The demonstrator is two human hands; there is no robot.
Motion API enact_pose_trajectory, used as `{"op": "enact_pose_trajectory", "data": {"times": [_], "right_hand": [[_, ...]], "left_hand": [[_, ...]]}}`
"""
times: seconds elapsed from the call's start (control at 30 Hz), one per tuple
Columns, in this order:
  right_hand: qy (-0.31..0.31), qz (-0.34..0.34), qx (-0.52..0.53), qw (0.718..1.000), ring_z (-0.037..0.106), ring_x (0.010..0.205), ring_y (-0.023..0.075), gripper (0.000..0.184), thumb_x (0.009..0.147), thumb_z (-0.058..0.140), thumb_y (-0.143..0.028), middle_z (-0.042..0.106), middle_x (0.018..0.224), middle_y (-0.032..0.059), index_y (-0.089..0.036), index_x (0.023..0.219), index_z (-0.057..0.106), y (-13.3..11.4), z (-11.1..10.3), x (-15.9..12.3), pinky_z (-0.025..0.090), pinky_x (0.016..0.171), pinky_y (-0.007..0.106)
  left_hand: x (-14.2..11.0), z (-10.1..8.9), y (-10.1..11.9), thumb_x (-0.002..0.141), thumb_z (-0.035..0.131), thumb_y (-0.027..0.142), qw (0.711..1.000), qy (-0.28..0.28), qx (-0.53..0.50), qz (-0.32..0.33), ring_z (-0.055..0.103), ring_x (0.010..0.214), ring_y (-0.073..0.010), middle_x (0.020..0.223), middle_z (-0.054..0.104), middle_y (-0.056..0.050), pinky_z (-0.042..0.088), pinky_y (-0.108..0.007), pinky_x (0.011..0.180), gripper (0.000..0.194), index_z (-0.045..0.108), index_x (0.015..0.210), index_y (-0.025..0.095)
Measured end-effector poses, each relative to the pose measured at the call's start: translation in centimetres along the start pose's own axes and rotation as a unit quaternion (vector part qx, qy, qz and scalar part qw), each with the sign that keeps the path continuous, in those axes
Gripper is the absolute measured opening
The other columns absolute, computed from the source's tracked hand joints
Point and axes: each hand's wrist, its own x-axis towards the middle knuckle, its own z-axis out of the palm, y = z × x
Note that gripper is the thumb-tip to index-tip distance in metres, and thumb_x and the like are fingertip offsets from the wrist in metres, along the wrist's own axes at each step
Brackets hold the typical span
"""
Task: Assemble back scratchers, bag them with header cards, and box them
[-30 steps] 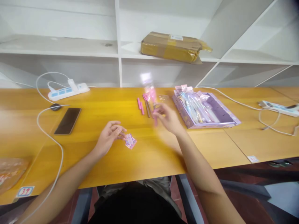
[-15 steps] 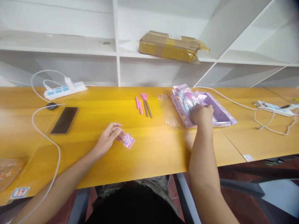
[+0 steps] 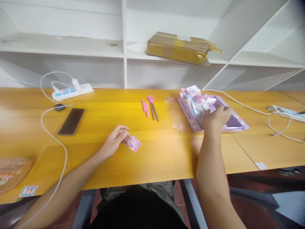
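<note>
My left hand [image 3: 116,140] is over the middle of the table, its fingertips closed on a small pink-and-purple printed card [image 3: 135,144], which looks like two overlapping pieces. My right hand [image 3: 216,119] is over a shallow purple box [image 3: 190,119], thumb and fingers apart, with nothing visible in it. Clear packets [image 3: 196,103] with pink and blue contents fill the left part of the box. Between the hands lie two thin metal-handled tools with pink hand-shaped heads [image 3: 151,99] and pink sticks [image 3: 145,108].
A flat clear plastic bag [image 3: 175,114] lies left of the box. A phone [image 3: 71,121], a power strip [image 3: 72,91] and a white cable [image 3: 63,146] are on the left. Another power strip [image 3: 287,113] lies right. A taped carton [image 3: 181,49] sits on the shelf.
My right hand has moved slightly right over the box, and its fingers have come apart. My left hand keeps the card in place. The whole view has shifted a little.
</note>
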Motion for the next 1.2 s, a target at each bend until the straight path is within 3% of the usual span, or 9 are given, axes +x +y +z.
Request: {"op": "enact_pose_trajectory", "data": {"times": [0.07, 0.13, 0.3, 0.5, 0.77, 0.9, 1.0, 1.1, 1.2], "right_hand": [[0.035, -0.045, 0.039, 0.998, 0.056, 0.114, 0.0344, 0.033, 0.087, 0.056, -0.015, 0.062, 0.119, 0.0247, -0.014, 0.118, 0.069, -1.9, -0.3, -0.4, 0.044, 0.1, 0.049], [0.0, -0.099, 0.09, 0.991, 0.06, 0.107, 0.0303, 0.027, 0.093, 0.05, -0.018, 0.066, 0.109, 0.0185, -0.016, 0.11, 0.07, -4.6, -0.3, -1.5, 0.047, 0.098, 0.044], [-0.25, -0.223, 0.168, 0.927, 0.067, 0.096, 0.023, 0.02, 0.099, 0.051, -0.026, 0.073, 0.106, 0.0113, -0.019, 0.103, 0.069, -11.9, 0.6, -5.6, 0.05, 0.09, 0.033], [-0.437, -0.17, 0.01, 0.883, 0.072, 0.105, 0.0254, 0.034, 0.104, 0.054, -0.044, 0.076, 0.115, 0.0165, -0.016, 0.115, 0.069, -17.8, 2.3, -6.6, 0.049, 0.088, 0.031], [-0.426, -0.132, -0.052, 0.894, 0.073, 0.111, 0.0356, 0.038, 0.1, 0.054, -0.03, 0.073, 0.118, 0.0315, -0.002, 0.123, 0.065, -19.0, 4.2, -6.0, 0.052, 0.09, 0.037], [-0.427, -0.152, -0.014, 0.891, 0.074, 0.108, 0.0277, 0.038, 0.107, 0.039, -0.028, 0.075, 0.119, 0.0231, -0.008, 0.13, 0.061, -20.1, 3.9, -6.5, 0.052, 0.086, 0.03], [-0.45, -0.166, -0.003, 0.877, 0.076, 0.098, 0.0271, 0.034, 0.102, 0.053, -0.042, 0.079, 0.108, 0.0165, -0.016, 0.118, 0.068, -21.3, 3.6, -7.3, 0.053, 0.08, 0.029], [-0.461, -0.168, -0.02, 0.871, 0.076, 0.099, 0.0317, 0.035, 0.093, 0.065, -0.049, 0.079, 0.106, 0.0178, -0.017, 0.106, 0.073, -22.0, 3.2, -8.0, 0.054, 0.08, 0.032], [-0.455, -0.167, -0.031, 0.874, 0.075, 0.106, 0.0335, 0.044, 0.097, 0.059, -0.054, 0.078, 0.111, 0.0209, -0.016, 0.114, 0.074, -22.3, 2.9, -8.3, 0.054, 0.086, 0.035]], "left_hand": [[0.0, 0.0, -0.1, 0.103, 0.059, 0.053, 1.0, -0.006, -0.002, 0.0, 0.07, 0.069, -0.0167, 0.094, 0.076, -0.006, 0.054, -0.031, 0.067, 0.038, 0.054, 0.118, 0.019], [0.1, 0.0, -0.2, 0.103, 0.059, 0.054, 1.0, -0.01, -0.002, 0.0, 0.07, 0.07, -0.017, 0.092, 0.075, -0.006, 0.054, -0.032, 0.067, 0.038, 0.054, 0.118, 0.019], [0.2, -0.1, -0.4, 0.103, 0.059, 0.055, 1.0, -0.009, 0.006, 0.004, 0.068, 0.068, -0.0168, 0.088, 0.074, -0.004, 0.054, -0.032, 0.067, 0.039, 0.055, 0.117, 0.019], [0.2, -0.3, -0.5, 0.104, 0.058, 0.053, 1.0, -0.01, 0.011, 0.008, 0.068, 0.067, -0.0163, 0.085, 0.073, -0.002, 0.053, -0.032, 0.067, 0.036, 0.056, 0.118, 0.02], [0.0, -0.3, -0.9, 0.104, 0.057, 0.052, 1.0, -0.017, -0.005, 0.015, 0.066, 0.068, -0.0158, 0.084, 0.071, -0.002, 0.052, -0.032, 0.068, 0.035, 0.056, 0.118, 0.02], [-0.1, -0.3, -1.0, 0.104, 0.057, 0.052, 1.0, -0.021, -0.005, 0.014, 0.065, 0.067, -0.0157, 0.085, 0.071, -0.002, 0.052, -0.031, 0.067, 0.035, 0.056, 0.118, 0.02], [-0.1, -0.2, -0.9, 0.104, 0.058, 0.053, 1.0, -0.019, -0.007, 0.017, 0.065, 0.067, -0.0159, 0.083, 0.071, -0.002, 0.052, -0.031, 0.067, 0.035, 0.056, 0.117, 0.02], [-0.1, -0.2, -0.9, 0.103, 0.059, 0.054, 1.0, -0.016, -0.008, 0.016, 0.065, 0.066, -0.0159, 0.082, 0.071, -0.002, 0.051, -0.031, 0.067, 0.036, 0.057, 0.117, 0.02], [-0.1, -0.2, -0.9, 0.103, 0.059, 0.053, 1.0, -0.014, -0.006, 0.015, 0.064, 0.066, -0.0159, 0.082, 0.07, -0.002, 0.051, -0.031, 0.067, 0.036, 0.057, 0.117, 0.02]]}}
